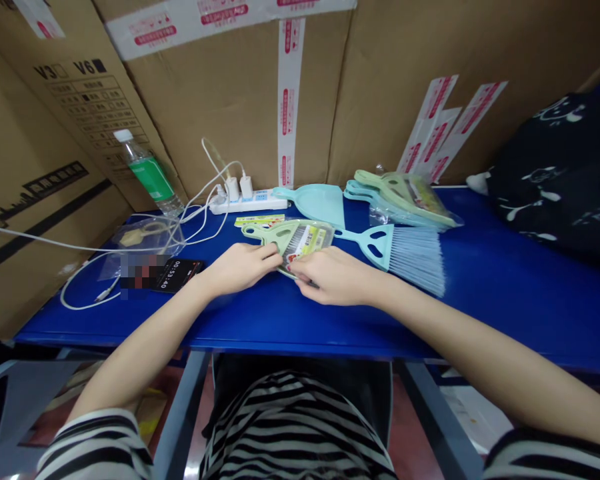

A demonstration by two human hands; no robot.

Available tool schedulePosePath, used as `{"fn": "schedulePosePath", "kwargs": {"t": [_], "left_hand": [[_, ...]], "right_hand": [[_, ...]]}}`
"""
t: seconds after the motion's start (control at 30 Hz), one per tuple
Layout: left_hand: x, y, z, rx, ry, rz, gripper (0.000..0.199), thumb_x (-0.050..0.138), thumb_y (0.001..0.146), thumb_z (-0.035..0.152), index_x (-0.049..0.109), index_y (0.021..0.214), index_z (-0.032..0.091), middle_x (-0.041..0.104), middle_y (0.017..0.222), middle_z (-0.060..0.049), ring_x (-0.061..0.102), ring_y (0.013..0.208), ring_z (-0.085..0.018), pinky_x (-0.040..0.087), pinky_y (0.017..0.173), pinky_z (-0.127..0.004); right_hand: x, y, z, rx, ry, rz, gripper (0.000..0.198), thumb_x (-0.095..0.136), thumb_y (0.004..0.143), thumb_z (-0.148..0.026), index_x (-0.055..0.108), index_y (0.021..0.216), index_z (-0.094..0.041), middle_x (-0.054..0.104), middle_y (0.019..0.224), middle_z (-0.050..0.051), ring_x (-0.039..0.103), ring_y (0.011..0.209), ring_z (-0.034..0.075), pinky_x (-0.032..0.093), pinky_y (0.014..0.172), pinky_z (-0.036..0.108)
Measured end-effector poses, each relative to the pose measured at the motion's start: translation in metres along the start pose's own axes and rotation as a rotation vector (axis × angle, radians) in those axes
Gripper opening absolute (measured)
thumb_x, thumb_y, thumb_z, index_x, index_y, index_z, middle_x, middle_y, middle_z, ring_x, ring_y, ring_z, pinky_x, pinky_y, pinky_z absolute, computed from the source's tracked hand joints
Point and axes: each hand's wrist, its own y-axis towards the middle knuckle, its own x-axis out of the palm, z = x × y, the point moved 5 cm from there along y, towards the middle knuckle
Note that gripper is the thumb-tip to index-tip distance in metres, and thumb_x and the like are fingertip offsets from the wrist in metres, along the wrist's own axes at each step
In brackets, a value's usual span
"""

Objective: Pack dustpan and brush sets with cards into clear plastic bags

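Note:
Both hands are on a bagged green brush and dustpan set [275, 233], which lies in clear wrapping with a yellow-and-white label. My left hand [243, 267] pinches the near left edge of the bag with closed fingers. On its near right side, my right hand [330, 275] is closed around the edge, fingertips curled under. Just to the right lies a loose light-blue brush [415, 257], bristles pointing right. Behind the set rests a light-blue dustpan [317, 202]. A printed card [260, 221] lies partly behind the green set.
More bagged green and blue sets [405, 197] are stacked at the back right. A power strip [250, 202], white cables [195, 217], a water bottle [150, 173] and a phone [177, 275] occupy the left. Cardboard boxes [220, 100] wall the back; a black patterned bag [560, 180] is right.

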Motion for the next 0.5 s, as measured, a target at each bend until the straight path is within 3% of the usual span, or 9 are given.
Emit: {"fn": "schedulePosePath", "kwargs": {"t": [0.13, 0.27, 0.5], "left_hand": [[-0.001, 0.000, 0.001, 0.022, 0.013, 0.030, 0.024, 0.034, 0.101, 0.018, 0.057, 0.093, 0.019, 0.061, 0.079, 0.000, 0.056, 0.056, -0.012, 0.041, 0.052, -0.025], [-0.014, 0.000, -0.002, -0.022, 0.024, 0.191, 0.026, 0.033, 0.103, 0.024, 0.056, 0.092, 0.018, 0.063, 0.084, -0.003, 0.058, 0.061, -0.012, 0.042, 0.052, -0.024], [-0.031, -0.005, -0.010, -0.164, 0.090, 0.438, 0.014, 0.045, 0.099, 0.027, 0.056, 0.097, 0.018, 0.064, 0.087, -0.004, 0.058, 0.063, -0.012, 0.044, 0.052, -0.023]], "right_hand": [[0.000, -0.002, 0.004, -0.034, -0.046, 0.031, 0.012, 0.052, 0.084, -0.012, 0.063, 0.079, -0.016, 0.068, 0.076, 0.008, 0.051, 0.062, 0.016, 0.026, 0.056, 0.029], [-0.007, -0.006, 0.010, -0.092, 0.030, 0.107, 0.013, 0.048, 0.083, -0.012, 0.057, 0.076, -0.018, 0.066, 0.075, 0.006, 0.048, 0.061, 0.015, 0.028, 0.058, 0.029], [-0.028, -0.014, 0.021, -0.231, 0.281, 0.321, 0.024, 0.043, 0.084, -0.017, 0.028, 0.067, -0.024, 0.035, 0.058, -0.006, 0.031, 0.053, 0.011, 0.025, 0.056, 0.027]]}}
